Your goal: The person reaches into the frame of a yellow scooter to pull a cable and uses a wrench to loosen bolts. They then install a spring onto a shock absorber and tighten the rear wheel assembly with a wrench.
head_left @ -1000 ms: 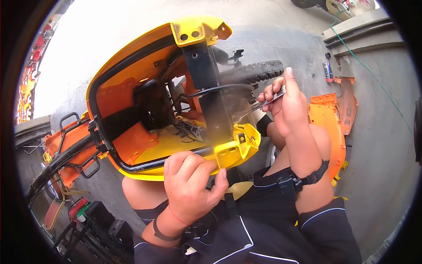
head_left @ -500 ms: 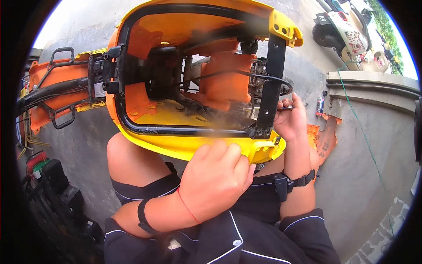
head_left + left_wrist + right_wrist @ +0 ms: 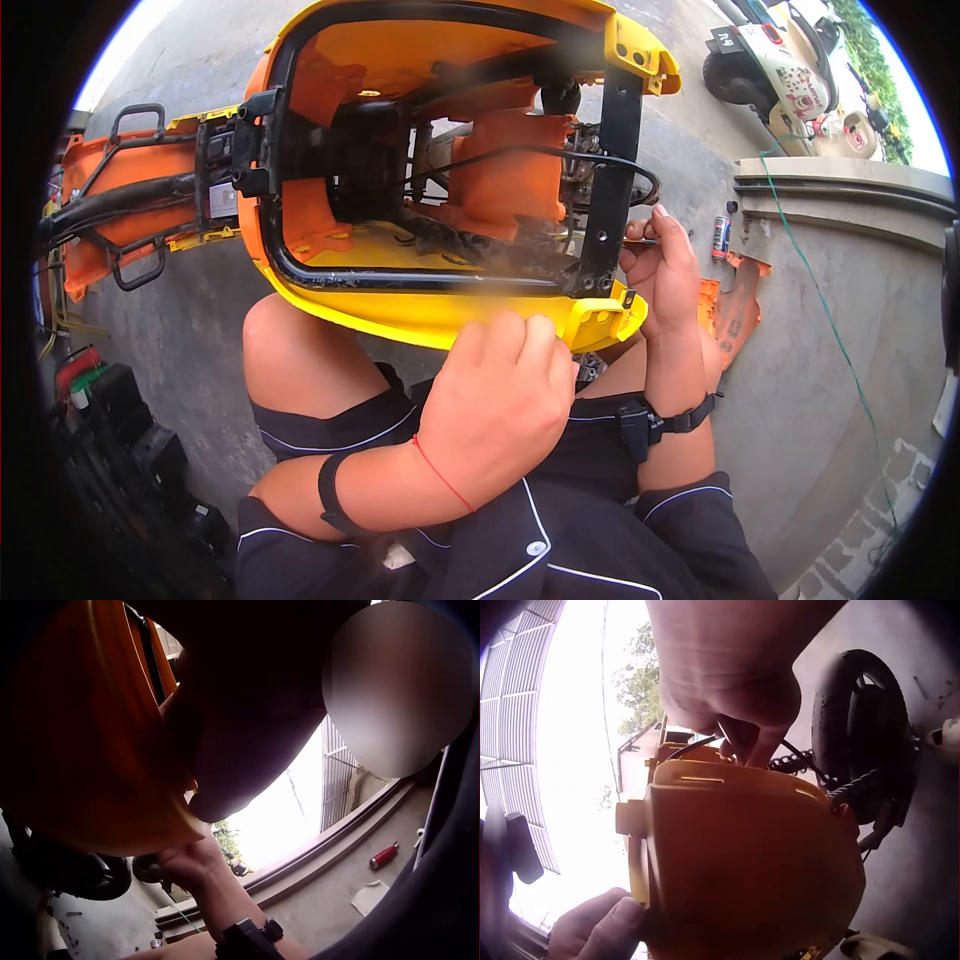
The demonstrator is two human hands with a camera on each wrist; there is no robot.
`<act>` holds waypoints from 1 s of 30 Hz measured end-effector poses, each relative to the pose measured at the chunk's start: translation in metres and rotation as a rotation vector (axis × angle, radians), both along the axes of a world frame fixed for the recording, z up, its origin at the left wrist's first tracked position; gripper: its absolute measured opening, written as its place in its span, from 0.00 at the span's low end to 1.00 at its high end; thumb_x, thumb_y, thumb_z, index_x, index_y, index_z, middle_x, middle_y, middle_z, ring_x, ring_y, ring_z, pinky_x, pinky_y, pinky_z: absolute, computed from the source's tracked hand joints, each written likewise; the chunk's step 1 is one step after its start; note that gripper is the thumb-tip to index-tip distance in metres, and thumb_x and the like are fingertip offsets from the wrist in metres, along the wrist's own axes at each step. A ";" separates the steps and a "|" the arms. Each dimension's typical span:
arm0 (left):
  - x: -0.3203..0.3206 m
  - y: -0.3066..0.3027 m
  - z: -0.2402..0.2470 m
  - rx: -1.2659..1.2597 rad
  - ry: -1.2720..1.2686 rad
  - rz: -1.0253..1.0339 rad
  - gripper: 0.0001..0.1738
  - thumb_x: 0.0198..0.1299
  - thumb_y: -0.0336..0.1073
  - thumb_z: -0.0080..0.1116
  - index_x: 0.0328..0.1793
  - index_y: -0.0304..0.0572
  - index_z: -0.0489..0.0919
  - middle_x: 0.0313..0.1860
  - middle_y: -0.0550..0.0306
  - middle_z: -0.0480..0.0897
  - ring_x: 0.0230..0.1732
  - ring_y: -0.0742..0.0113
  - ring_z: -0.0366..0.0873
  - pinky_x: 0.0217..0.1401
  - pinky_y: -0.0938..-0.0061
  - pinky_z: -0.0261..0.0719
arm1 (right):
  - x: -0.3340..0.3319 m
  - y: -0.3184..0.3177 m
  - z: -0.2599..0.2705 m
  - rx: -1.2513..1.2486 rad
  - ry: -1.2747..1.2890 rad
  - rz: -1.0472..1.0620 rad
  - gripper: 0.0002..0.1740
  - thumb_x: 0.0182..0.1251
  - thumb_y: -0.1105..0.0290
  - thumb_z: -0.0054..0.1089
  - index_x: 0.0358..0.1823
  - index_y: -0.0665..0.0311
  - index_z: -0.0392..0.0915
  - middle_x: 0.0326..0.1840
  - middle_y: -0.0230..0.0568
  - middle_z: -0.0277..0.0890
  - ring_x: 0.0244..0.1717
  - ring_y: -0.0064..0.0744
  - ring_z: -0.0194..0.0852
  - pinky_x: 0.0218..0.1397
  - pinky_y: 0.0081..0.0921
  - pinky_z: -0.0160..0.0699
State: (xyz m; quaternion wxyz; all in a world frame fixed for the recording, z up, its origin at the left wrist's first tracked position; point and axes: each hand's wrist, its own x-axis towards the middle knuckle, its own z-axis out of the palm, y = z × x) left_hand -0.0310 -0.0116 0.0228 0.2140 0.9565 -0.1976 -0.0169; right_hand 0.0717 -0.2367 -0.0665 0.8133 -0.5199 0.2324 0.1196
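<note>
- No lettering can be read with certainty.
- Plate (image 3: 727, 40) on the scooter (image 3: 795, 72), right of the shell (image 3: 390, 318): pale characters, too small to make out.
- Scooter's side: red print, unclear.
- Can (image 3: 721, 238), right of the shell: label illegible.
- White sticker (image 3: 223, 200), left of the shell: illegible.

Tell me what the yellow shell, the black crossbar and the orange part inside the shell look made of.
Yellow shell: moulded plastic by its look, glossy, with a thin curved edge. Black crossbar: probably painted metal, satin; it is straight and has round holes. Orange part: likely plastic too, with a smooth, single-colour surface, though coated metal is possible.
</note>
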 end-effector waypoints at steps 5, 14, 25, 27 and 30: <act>-0.003 -0.004 0.005 0.060 0.035 -0.010 0.16 0.58 0.44 0.66 0.41 0.38 0.82 0.36 0.56 0.72 0.42 0.59 0.70 0.47 0.66 0.70 | -0.007 0.020 0.025 -0.087 -0.189 0.197 0.11 0.82 0.64 0.52 0.43 0.64 0.73 0.39 0.40 0.79 0.48 0.36 0.84 0.48 0.32 0.89; 0.000 0.005 0.004 0.080 0.060 -0.050 0.16 0.57 0.43 0.67 0.44 0.39 0.81 0.37 0.56 0.72 0.42 0.59 0.71 0.47 0.66 0.70 | 0.013 -0.008 0.000 -0.124 0.002 -0.045 0.21 0.79 0.52 0.58 0.33 0.61 0.73 0.31 0.40 0.79 0.42 0.43 0.87 0.42 0.29 0.91; 0.002 0.011 0.002 0.034 0.055 -0.078 0.14 0.58 0.43 0.66 0.43 0.42 0.80 0.38 0.56 0.72 0.43 0.59 0.70 0.47 0.66 0.71 | 0.015 -0.020 -0.037 0.009 0.038 -0.128 0.18 0.78 0.59 0.56 0.27 0.57 0.69 0.27 0.37 0.75 0.39 0.42 0.84 0.42 0.33 0.85; 0.002 0.012 0.002 0.028 0.066 -0.088 0.15 0.58 0.43 0.66 0.43 0.41 0.80 0.39 0.56 0.72 0.44 0.59 0.70 0.49 0.67 0.71 | 0.015 -0.022 -0.042 0.055 0.068 -0.097 0.19 0.78 0.59 0.56 0.26 0.57 0.69 0.26 0.37 0.75 0.39 0.41 0.84 0.41 0.33 0.85; 0.000 0.014 0.000 0.006 0.052 -0.089 0.15 0.58 0.43 0.66 0.44 0.41 0.80 0.39 0.56 0.72 0.45 0.59 0.70 0.50 0.66 0.71 | 0.018 -0.025 -0.050 0.107 0.124 -0.057 0.20 0.78 0.59 0.56 0.24 0.56 0.69 0.26 0.36 0.74 0.37 0.41 0.83 0.41 0.32 0.85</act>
